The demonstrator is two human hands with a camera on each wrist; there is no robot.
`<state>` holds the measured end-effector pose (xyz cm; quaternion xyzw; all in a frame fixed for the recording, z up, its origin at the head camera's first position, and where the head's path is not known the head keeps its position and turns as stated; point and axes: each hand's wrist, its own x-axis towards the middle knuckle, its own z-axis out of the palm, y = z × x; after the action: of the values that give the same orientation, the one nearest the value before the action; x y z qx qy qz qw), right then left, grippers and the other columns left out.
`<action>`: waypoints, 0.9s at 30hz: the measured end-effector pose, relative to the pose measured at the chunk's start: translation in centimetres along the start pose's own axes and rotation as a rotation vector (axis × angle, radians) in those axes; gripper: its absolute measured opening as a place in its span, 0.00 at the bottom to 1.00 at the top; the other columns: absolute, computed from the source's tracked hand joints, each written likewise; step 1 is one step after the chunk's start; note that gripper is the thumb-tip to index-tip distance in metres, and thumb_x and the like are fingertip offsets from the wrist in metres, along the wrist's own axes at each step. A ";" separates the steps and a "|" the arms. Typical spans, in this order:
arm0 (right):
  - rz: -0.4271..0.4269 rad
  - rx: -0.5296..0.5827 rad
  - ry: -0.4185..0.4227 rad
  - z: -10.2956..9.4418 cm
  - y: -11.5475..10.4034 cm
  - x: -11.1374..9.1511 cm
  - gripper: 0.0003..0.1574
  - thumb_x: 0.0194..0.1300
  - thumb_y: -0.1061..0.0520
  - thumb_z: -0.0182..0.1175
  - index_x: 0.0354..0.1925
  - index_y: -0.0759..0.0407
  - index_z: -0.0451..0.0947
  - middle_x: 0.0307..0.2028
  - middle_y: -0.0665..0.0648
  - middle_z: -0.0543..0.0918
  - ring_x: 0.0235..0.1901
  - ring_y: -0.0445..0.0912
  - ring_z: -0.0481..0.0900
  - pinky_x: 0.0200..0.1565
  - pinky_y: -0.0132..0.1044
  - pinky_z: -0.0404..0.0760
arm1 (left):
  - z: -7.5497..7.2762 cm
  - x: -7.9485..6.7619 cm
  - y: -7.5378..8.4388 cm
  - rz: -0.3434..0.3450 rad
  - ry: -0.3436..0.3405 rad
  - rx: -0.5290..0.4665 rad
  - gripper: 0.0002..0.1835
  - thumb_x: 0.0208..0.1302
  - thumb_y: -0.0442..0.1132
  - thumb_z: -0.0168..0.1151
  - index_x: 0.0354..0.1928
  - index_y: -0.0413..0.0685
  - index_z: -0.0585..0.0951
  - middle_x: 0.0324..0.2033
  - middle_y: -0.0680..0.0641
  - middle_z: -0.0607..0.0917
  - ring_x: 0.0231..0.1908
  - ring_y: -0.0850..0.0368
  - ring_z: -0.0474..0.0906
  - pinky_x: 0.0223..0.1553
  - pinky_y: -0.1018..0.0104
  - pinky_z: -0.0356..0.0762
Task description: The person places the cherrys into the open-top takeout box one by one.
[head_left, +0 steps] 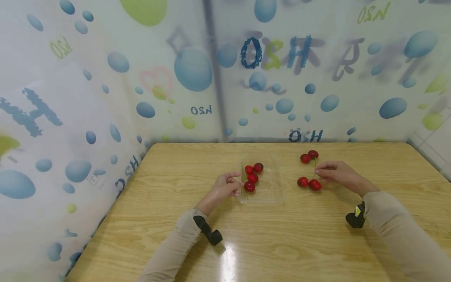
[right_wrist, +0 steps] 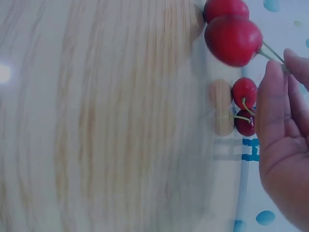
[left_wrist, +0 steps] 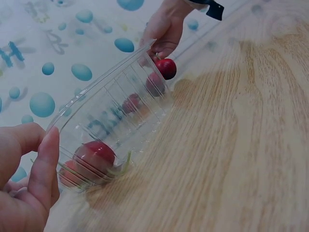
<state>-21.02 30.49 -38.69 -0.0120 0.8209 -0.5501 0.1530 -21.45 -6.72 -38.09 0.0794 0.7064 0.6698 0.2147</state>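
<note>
In the right wrist view, the right hand point(right_wrist: 285, 145) is cut off by the picture's edge, and the topmost cherry point(right_wrist: 226, 8) too. The clear container point(left_wrist: 111, 121) blurs the cherries inside beside the left hand point(left_wrist: 24, 179).

— What sort of place is this?

— A staged recording corner, not a lived-in kitchen. A plain wooden bench point(head_left: 267, 235) stands boxed in by translucent sheeting point(head_left: 105, 78) printed with blue bubbles and lettering, hung just beyond the fingers and off to their left.

— Anything else that shows it?

— Small black cameras point(head_left: 208, 232) are strapped at both wrists, behind the fingers. At the far right, tiled wall point(head_left: 437, 141) peeks past the sheet.
</note>
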 end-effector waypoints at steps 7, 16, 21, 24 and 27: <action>0.003 0.037 -0.039 0.2 -0.6 0.0 0.30 0.62 0.50 0.55 0.50 0.74 0.62 0.37 0.54 0.76 0.36 0.40 0.75 0.43 0.36 0.77 | -0.2 0.4 -0.4 0.008 -0.009 -0.013 0.24 0.58 0.27 0.53 0.57 0.28 0.62 0.24 0.48 0.70 0.19 0.63 0.70 0.20 0.77 0.73; -0.020 0.086 -0.065 0.8 -2.2 -0.3 0.23 0.63 0.53 0.54 0.47 0.71 0.62 0.37 0.54 0.76 0.35 0.40 0.75 0.44 0.36 0.77 | -0.5 1.7 -2.1 0.027 0.022 -0.004 0.23 0.58 0.28 0.54 0.56 0.31 0.64 0.25 0.48 0.70 0.18 0.62 0.70 0.19 0.76 0.73; -0.030 0.086 -0.077 1.0 -2.8 -0.3 0.25 0.63 0.55 0.53 0.49 0.74 0.61 0.37 0.56 0.76 0.35 0.40 0.75 0.44 0.36 0.77 | -0.5 1.7 -2.0 0.024 0.012 -0.008 0.24 0.58 0.28 0.54 0.57 0.30 0.63 0.25 0.48 0.70 0.19 0.63 0.70 0.20 0.76 0.73; -0.044 0.074 -0.083 1.2 -3.2 -0.3 0.26 0.63 0.54 0.53 0.49 0.75 0.61 0.37 0.58 0.75 0.35 0.41 0.75 0.45 0.37 0.77 | -0.6 1.7 -2.0 0.019 0.004 -0.011 0.25 0.58 0.28 0.54 0.58 0.30 0.62 0.25 0.48 0.70 0.19 0.63 0.70 0.20 0.76 0.73; -0.059 0.071 -0.087 1.5 -3.7 -0.4 0.26 0.63 0.54 0.53 0.49 0.74 0.61 0.39 0.59 0.75 0.36 0.42 0.75 0.45 0.38 0.76 | -0.6 1.7 -2.0 0.011 0.008 -0.011 0.25 0.58 0.28 0.54 0.58 0.30 0.62 0.25 0.48 0.70 0.19 0.63 0.70 0.20 0.76 0.73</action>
<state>-20.84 27.75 -35.75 -0.0548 0.7928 -0.5819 0.1728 -22.87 -6.75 -40.43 0.0797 0.7032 0.6750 0.2086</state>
